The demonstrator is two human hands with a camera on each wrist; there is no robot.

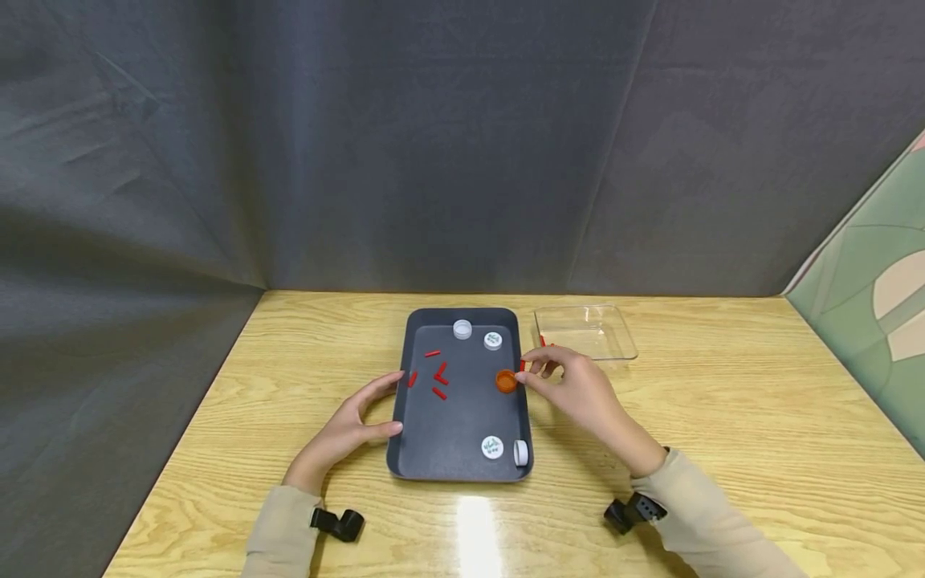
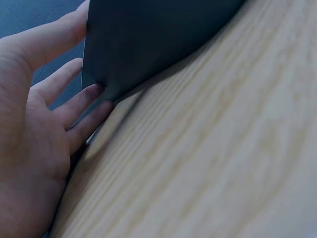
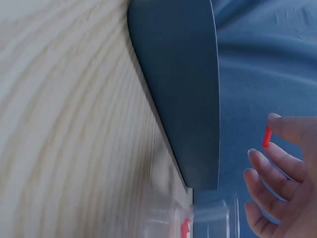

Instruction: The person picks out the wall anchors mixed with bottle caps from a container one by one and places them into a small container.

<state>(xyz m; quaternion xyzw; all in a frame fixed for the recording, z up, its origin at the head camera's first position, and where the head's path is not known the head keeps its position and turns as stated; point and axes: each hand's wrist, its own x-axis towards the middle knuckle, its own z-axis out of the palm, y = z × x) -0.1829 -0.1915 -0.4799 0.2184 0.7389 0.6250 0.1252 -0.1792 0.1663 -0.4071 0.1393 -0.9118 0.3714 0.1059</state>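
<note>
My right hand (image 1: 578, 385) pinches a small red cylinder (image 3: 267, 136) between thumb and index finger, over the right rim of a dark grey tray (image 1: 462, 433). The other fingers are slightly bent. Just left of the fingertips, an orange cap (image 1: 507, 381) lies inside the tray. My left hand (image 1: 350, 421) is at the tray's left side, thumb and fingers spread, fingertips touching the wall. In the left wrist view, its fingers (image 2: 79, 106) reach against the tray's outer side. Several loose red cylinders (image 1: 440, 393) lie in the tray's left half.
Two white caps (image 1: 462, 329) sit near the tray's far end; another printed white cap (image 1: 492, 447) and one on its edge (image 1: 521, 453) are near the front right corner. A clear rectangular container (image 1: 600, 333) holding red pieces stands right of the tray. Grey cloth (image 1: 433, 160) hangs behind the table.
</note>
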